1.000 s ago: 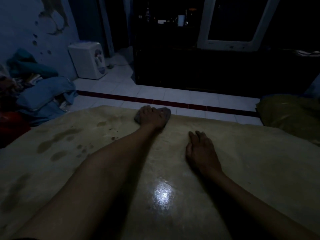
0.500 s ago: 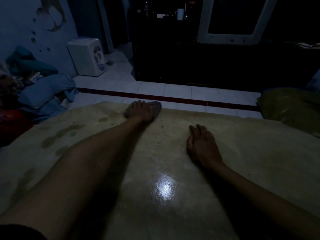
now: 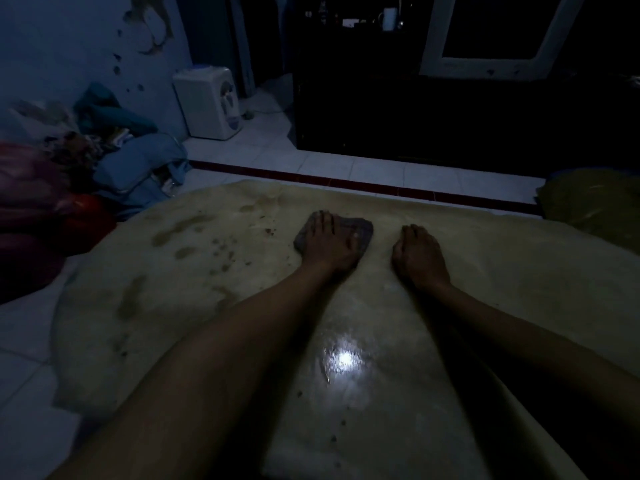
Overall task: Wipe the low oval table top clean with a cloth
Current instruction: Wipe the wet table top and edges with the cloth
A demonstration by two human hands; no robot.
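Pressing rumpled grey cloth [image 3: 361, 227] onto glossy oval table [image 3: 502, 278], left hand [image 3: 331, 244] flat-fingered; right hand [image 3: 419, 257] rests empty, relaxed.

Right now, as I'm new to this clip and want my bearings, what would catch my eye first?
First, the bright glare spot on the glossy table, near its middle, between the two forearms. Next, the left hand pressing a grey cloth flat toward the far edge, with the right hand resting on the bare top beside it. Dark stains blotch the table's left side.
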